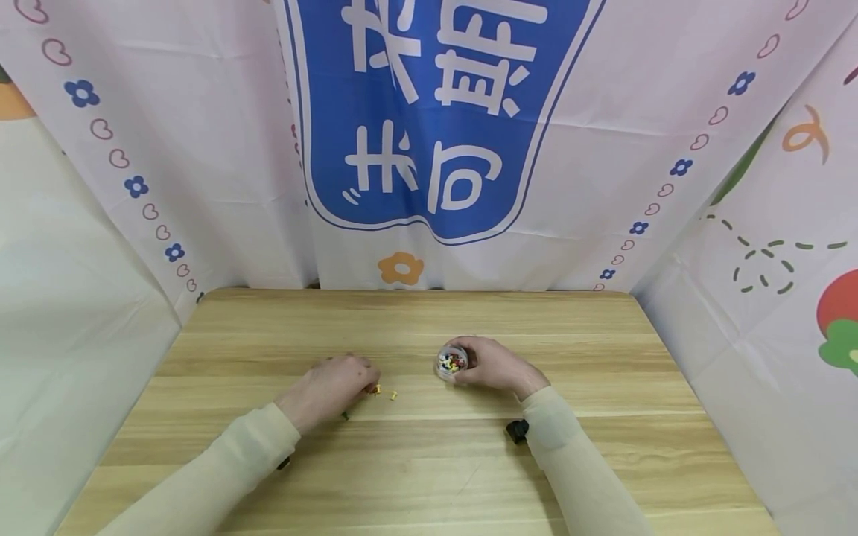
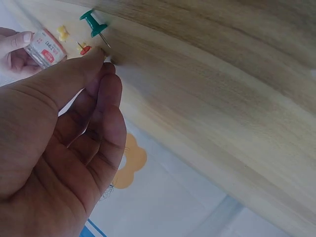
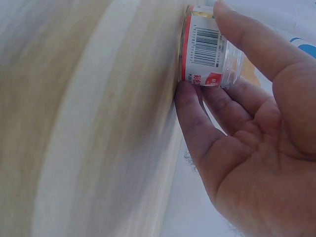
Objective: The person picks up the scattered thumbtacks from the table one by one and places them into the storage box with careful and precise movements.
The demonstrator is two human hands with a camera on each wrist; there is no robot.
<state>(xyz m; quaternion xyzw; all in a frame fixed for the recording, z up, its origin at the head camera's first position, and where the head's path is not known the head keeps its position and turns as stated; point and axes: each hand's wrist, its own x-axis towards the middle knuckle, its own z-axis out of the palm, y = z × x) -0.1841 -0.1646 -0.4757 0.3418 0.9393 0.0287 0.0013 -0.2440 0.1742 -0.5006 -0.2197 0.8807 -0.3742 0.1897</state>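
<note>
My right hand (image 1: pixel 492 365) holds a small clear plastic jar (image 3: pixel 205 47) upright on the table, thumb and fingers curled round its sides. Mixed-colour push pins (image 1: pixel 453 362) show through its open top, and its label carries a barcode. On the left, my left hand (image 1: pixel 335 387) is down at the tabletop, thumb and fingertips pinched together on a push pin that they mostly hide. Close by these fingertips lie a red push pin (image 2: pixel 85 50), a green push pin (image 2: pixel 94 24) and two yellow push pins (image 1: pixel 394 395).
The wooden table (image 1: pixel 429 476) runs back to a printed curtain (image 1: pixel 255 149), with white cloth at both sides. A black object (image 1: pixel 517 431) shows beside the right sleeve (image 1: pixel 576 454).
</note>
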